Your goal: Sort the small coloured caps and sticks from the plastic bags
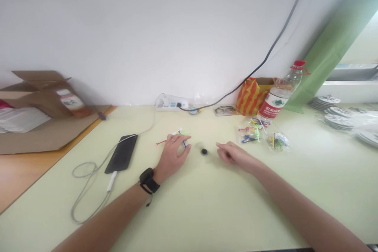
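A small round black piece (204, 152) lies on the pale green bench (189, 208) between my two hands, just beyond the fingertips of each and touching neither. It looks dark and disc-like, with a lighter rim around it.

My left fingers (188, 141) are spread, thumb apart from the rest, over some small red, blue and green plastic pieces (179, 132); I cannot tell whether they touch them. My right fingers (218, 146) are curled in, the index pointing toward the black piece, and I see nothing in them. Clear packets of coloured parts (251, 132) lie beyond my right hand.
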Available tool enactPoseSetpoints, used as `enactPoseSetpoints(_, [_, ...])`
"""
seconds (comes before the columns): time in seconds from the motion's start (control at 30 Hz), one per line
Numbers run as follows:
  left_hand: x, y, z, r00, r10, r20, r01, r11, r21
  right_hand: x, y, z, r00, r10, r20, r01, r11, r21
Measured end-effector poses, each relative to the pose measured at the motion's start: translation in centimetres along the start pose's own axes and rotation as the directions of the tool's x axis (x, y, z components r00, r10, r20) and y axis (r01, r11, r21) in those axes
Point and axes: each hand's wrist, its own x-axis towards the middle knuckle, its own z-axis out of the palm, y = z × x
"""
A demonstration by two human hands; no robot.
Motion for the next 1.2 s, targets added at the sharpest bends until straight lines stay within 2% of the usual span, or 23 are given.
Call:
enactPoseSetpoints(0.07, [0.0,0.0,0.0,1.000,0.001,-0.018,0.000,1.000,0.001,-0.1,-0.7,-0.8,0.998,-0.010,0.065,0.002,0.993,0.119])
enactPoseSetpoints(0.13, [0.0,0.1,0.0,0.999,-0.001,-0.034,0.001,1.000,0.005,-0.2,-1.3,-1.4,1.000,-0.007,0.029,0.002,0.983,0.184])
enactPoseSetpoints(0.27, [0.1,-0.1,-0.1,0.998,-0.011,-0.060,0.013,0.999,0.044,-0.1,-1.5,-1.9,1.000,0.008,-0.025,-0.003,0.980,0.200])
enactPoseSetpoints(0.43, [0.7,-1.5,-1.0,0.991,-0.055,-0.120,0.082,0.968,0.236,0.7,0.1,-2.1,0.999,0.033,-0.032,-0.025,0.978,0.206])
enactPoseSetpoints(0.5, [0.9,-2.1,-1.4,0.994,-0.063,-0.090,0.087,0.949,0.303,1.1,0.7,-2.2,0.998,0.052,-0.023,-0.046,0.977,0.209])
enactPoseSetpoints(0.57, [0.9,-2.6,-1.5,0.999,-0.052,-0.006,0.051,0.939,0.341,1.3,1.1,-2.4,0.998,0.065,-0.021,-0.059,0.975,0.214])
enactPoseSetpoints(0.63, [0.8,-2.9,-1.5,0.995,-0.047,0.089,0.013,0.938,0.347,1.5,1.3,-2.6,0.997,0.072,-0.023,-0.066,0.974,0.215])
enactPoseSetpoints(0.7, [0.6,-3.0,-1.4,0.987,-0.074,0.142,0.022,0.942,0.335,1.6,1.4,-2.7,0.997,0.070,-0.026,-0.062,0.973,0.224])
enactPoseSetpoints(0.8, [0.7,-3.4,-1.2,0.982,-0.136,0.131,0.089,0.945,0.314,1.7,1.6,-2.8,0.998,0.068,-0.017,-0.062,0.969,0.238])
enactPoseSetpoints(0.9, [0.8,-4.1,-1.1,0.987,-0.129,0.099,0.099,0.959,0.266,1.9,1.9,-2.9,0.997,0.077,-0.020,-0.071,0.970,0.235])
enactPoseSetpoints(1.07, [0.9,-4.8,-0.8,0.984,-0.134,0.120,0.114,0.981,0.158,2.3,2.4,-2.9,0.984,0.002,-0.180,0.048,0.961,0.272])
enactPoseSetpoints(1.2, [1.1,-4.7,-0.3,0.974,-0.165,0.158,0.139,0.977,0.163,2.5,2.4,-2.3,0.974,-0.056,-0.220,0.084,0.989,0.121])
